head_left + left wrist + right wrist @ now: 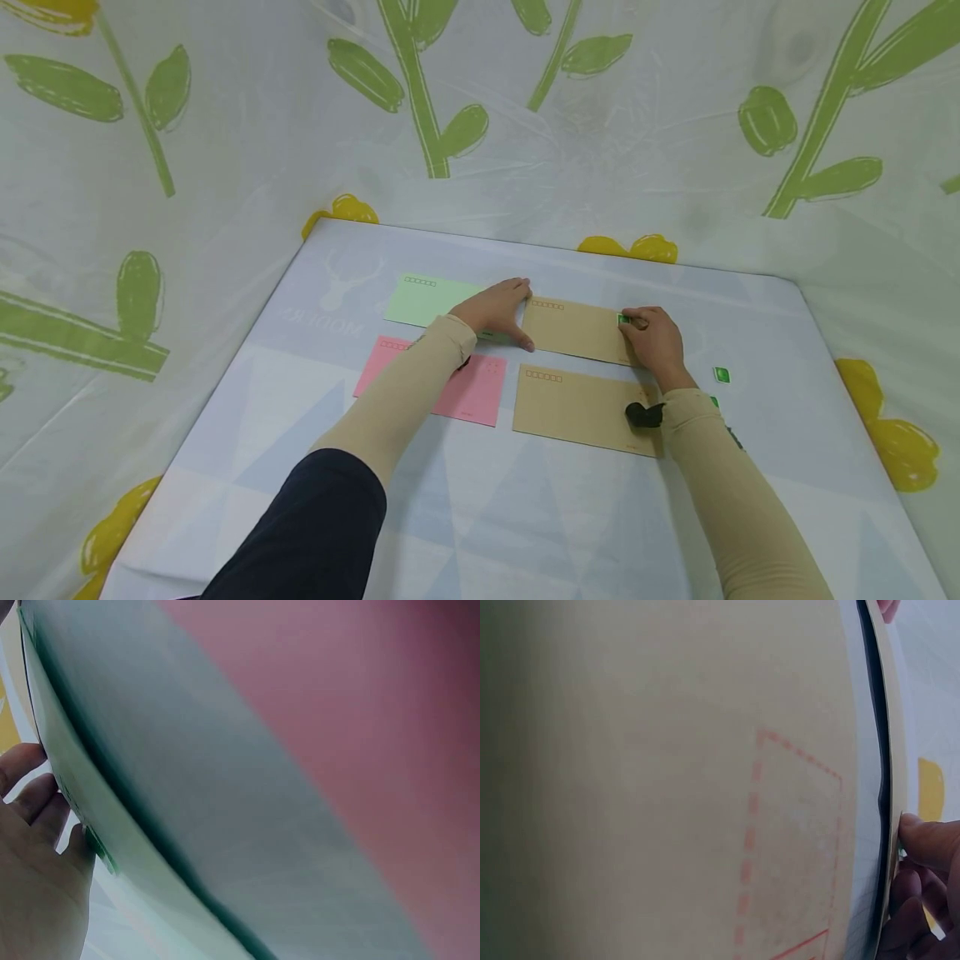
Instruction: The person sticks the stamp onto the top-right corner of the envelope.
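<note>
At the upper right corner of the upper brown envelope (573, 329), my right hand (660, 342) pinches a small green stamp (623, 319) between thumb and finger. In the right wrist view its thumb (928, 840) lies close to the envelope's edge. My left hand (491, 310) spreads its fingers and thumb at that envelope's left edge, and its palm covers the right part of a light green envelope (422, 302). Below lie a pink envelope (480, 393), partly hidden by my left forearm, and a second brown envelope (573, 408) near my right wrist.
Two more green stamps lie to the right: one stamp (722, 375) in full view, another stamp (714, 402) partly behind my right sleeve. The white and pale-blue table (480, 533) meets a curtain (255, 150) printed with green leaves at the back and sides.
</note>
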Motion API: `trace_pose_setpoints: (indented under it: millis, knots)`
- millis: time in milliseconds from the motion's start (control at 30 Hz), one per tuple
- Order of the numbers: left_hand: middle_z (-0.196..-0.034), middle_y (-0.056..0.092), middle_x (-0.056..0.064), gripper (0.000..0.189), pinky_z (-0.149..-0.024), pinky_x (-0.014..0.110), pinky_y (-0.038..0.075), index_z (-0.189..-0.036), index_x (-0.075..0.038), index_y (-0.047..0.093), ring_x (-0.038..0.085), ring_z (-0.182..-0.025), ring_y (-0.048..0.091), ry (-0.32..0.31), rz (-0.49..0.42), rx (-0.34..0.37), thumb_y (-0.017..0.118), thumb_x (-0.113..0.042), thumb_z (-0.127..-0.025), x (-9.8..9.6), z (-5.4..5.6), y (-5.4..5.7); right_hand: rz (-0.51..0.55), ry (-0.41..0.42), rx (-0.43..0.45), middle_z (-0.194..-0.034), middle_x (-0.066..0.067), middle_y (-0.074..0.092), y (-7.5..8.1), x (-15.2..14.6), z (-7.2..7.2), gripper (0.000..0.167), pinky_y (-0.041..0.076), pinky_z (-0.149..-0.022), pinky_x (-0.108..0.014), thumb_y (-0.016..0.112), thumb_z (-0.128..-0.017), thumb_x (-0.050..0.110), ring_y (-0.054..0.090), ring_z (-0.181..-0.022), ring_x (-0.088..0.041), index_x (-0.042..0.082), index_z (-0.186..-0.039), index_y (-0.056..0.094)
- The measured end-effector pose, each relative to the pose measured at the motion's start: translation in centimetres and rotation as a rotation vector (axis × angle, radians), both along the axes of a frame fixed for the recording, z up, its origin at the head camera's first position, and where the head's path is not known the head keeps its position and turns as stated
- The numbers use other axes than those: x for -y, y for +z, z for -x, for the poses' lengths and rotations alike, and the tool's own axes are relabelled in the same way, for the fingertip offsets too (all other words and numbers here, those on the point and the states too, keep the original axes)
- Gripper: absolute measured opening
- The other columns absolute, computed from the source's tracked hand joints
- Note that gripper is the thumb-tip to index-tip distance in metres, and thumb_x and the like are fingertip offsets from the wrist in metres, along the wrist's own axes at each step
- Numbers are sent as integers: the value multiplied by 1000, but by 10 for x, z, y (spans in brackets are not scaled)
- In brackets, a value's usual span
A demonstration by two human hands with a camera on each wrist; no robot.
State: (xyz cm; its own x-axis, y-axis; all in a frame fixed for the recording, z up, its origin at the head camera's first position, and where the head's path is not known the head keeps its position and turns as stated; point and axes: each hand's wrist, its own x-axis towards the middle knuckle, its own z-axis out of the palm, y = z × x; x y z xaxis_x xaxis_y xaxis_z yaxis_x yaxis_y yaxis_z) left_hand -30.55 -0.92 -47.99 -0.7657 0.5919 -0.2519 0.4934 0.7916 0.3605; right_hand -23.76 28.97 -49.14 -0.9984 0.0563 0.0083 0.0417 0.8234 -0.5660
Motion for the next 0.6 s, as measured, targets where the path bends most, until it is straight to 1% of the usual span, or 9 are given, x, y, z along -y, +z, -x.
trace_pose_setpoints:
  millis: [367, 600]
  knots:
    - [-169, 19, 8, 107, -126, 31, 18, -152, -10, 40, 20, -156, 14, 5, -7, -2, 85, -64, -70, 0, 0, 0, -2, 2, -4, -141, -28, 51, 1, 0, -1, 37, 38, -111, -60, 62, -102, 16, 47, -132, -47, -2, -134, 64]
    - [-169, 19, 8, 109, -126, 30, 17, -153, -10, 39, 20, -156, 15, 3, -1, 3, 85, -64, -71, 0, -1, 2, 2, 3, 4, -142, -28, 50, 1, 0, -1, 37, 37, -112, -60, 62, -102, 16, 46, -133, -47, -2, -134, 63]
